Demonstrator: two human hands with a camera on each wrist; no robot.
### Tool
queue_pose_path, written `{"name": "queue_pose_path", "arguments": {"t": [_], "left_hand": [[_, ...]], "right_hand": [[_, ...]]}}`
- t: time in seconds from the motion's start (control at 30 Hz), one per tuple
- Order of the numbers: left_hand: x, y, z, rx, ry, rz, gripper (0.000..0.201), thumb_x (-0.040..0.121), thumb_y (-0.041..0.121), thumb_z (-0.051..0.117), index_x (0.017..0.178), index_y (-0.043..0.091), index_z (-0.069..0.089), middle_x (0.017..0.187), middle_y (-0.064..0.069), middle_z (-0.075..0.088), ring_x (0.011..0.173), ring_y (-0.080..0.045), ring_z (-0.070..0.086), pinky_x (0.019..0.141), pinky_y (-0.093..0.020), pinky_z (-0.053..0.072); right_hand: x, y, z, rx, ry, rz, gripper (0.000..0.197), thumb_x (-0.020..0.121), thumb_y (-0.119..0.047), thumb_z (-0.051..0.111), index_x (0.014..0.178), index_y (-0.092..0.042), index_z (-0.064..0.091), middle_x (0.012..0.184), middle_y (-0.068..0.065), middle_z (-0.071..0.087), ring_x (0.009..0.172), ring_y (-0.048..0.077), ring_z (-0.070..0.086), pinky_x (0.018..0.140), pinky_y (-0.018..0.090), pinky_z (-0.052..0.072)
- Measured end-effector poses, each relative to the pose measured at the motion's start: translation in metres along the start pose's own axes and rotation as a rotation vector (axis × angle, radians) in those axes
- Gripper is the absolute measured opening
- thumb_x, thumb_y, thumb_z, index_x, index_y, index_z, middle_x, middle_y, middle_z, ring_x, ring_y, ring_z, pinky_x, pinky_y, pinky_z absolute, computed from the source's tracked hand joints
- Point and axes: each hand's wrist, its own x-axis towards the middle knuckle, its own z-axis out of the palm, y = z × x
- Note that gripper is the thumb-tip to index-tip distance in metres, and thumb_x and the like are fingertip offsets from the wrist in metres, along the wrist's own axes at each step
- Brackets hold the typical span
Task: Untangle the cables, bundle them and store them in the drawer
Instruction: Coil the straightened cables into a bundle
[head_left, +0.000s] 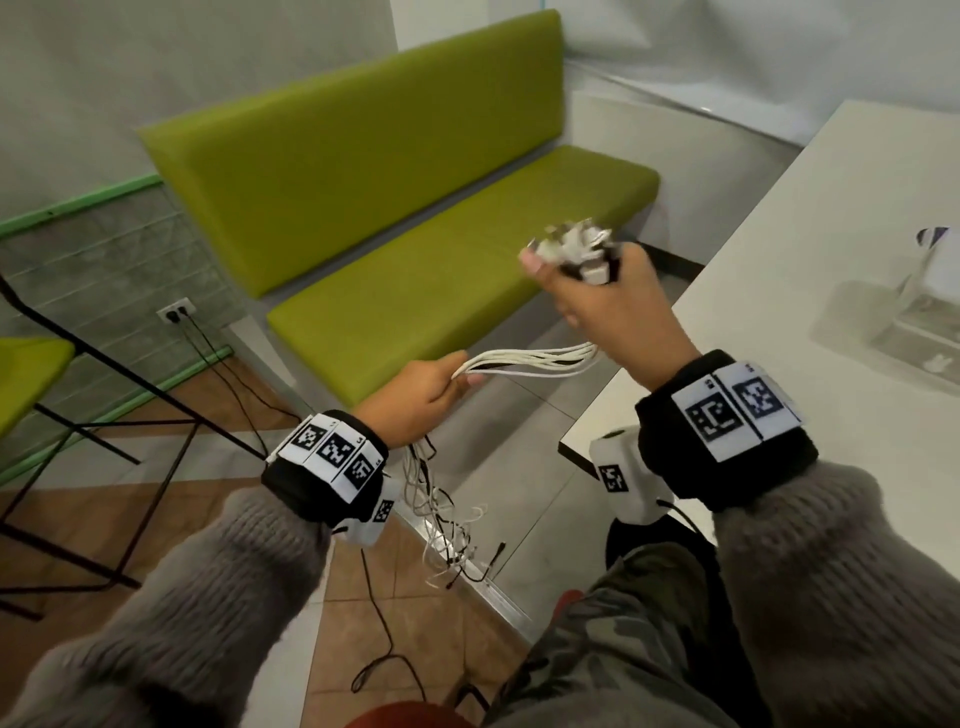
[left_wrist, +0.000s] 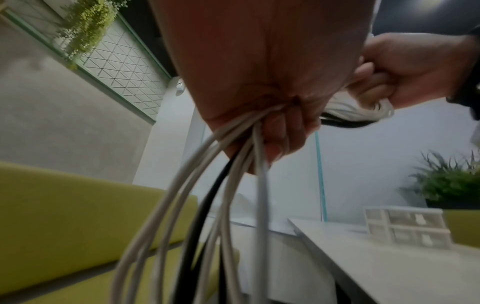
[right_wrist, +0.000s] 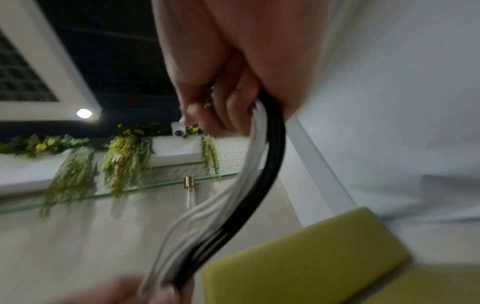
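Several white cables and a black one (head_left: 530, 364) run as one bundle between my two hands. My right hand (head_left: 602, 291) is raised and grips the plug ends (head_left: 571, 244), which stick out above its fist. Lower down, my left hand (head_left: 431, 395) holds the same bundle, and the loose tails (head_left: 447, 525) hang in a tangle below it toward the floor. The left wrist view shows the cables (left_wrist: 207, 205) leaving my curled fingers (left_wrist: 280, 131). In the right wrist view the bundle (right_wrist: 249, 185) curves down from my fist. A small white drawer unit (left_wrist: 407, 228) stands on the table.
A white table (head_left: 779, 322) is on the right, with a clear box (head_left: 904, 322) on it. A green bench (head_left: 415, 249) stands ahead. At the left is a black-framed chair (head_left: 78, 415). A black cord (head_left: 384, 639) trails over the tiled floor.
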Motion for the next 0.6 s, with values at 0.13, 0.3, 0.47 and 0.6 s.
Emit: {"name": "queue_pose_path", "arguments": {"t": [0.13, 0.3, 0.47, 0.6], "left_hand": [[-0.007, -0.006, 0.008, 0.002, -0.089, -0.035, 0.037, 0.097, 0.041, 0.037, 0.089, 0.006, 0.047, 0.068, -0.002, 0.044, 0.062, -0.016, 0.042, 0.056, -0.022, 0.029], [-0.014, -0.011, 0.013, -0.173, -0.037, -0.066, 0.023, 0.098, 0.028, 0.043, 0.075, 0.027, 0.040, 0.066, 0.008, 0.037, 0.059, -0.004, 0.037, 0.059, -0.017, 0.031], [-0.014, -0.029, 0.035, -0.281, -0.045, -0.182, 0.025, 0.091, 0.045, 0.041, 0.075, 0.026, 0.041, 0.064, 0.010, 0.041, 0.055, -0.002, 0.040, 0.058, -0.023, 0.036], [-0.038, -0.053, 0.074, -0.170, -0.126, -0.312, 0.045, 0.084, 0.059, 0.031, 0.076, 0.020, 0.050, 0.071, 0.001, 0.052, 0.066, -0.012, 0.050, 0.069, -0.033, 0.043]], "right_hand": [[-0.003, -0.008, 0.000, 0.320, 0.109, 0.107, 0.038, 0.092, -0.029, 0.063, 0.058, -0.025, 0.047, 0.043, -0.011, 0.033, 0.037, 0.006, 0.028, 0.037, 0.018, 0.021], [0.003, -0.035, -0.011, 0.493, 0.178, 0.007, 0.037, 0.095, -0.032, 0.056, 0.063, -0.025, 0.041, 0.044, -0.013, 0.034, 0.037, 0.004, 0.029, 0.037, 0.017, 0.021], [0.011, -0.055, -0.044, 0.539, 0.268, -0.041, 0.037, 0.094, -0.023, 0.050, 0.061, -0.023, 0.035, 0.045, -0.010, 0.029, 0.037, 0.007, 0.022, 0.040, 0.023, 0.018], [0.012, -0.071, -0.070, 0.628, 0.311, -0.053, 0.030, 0.073, -0.009, 0.051, 0.059, -0.022, 0.027, 0.044, -0.010, 0.025, 0.038, 0.008, 0.016, 0.042, 0.021, 0.019]]}}
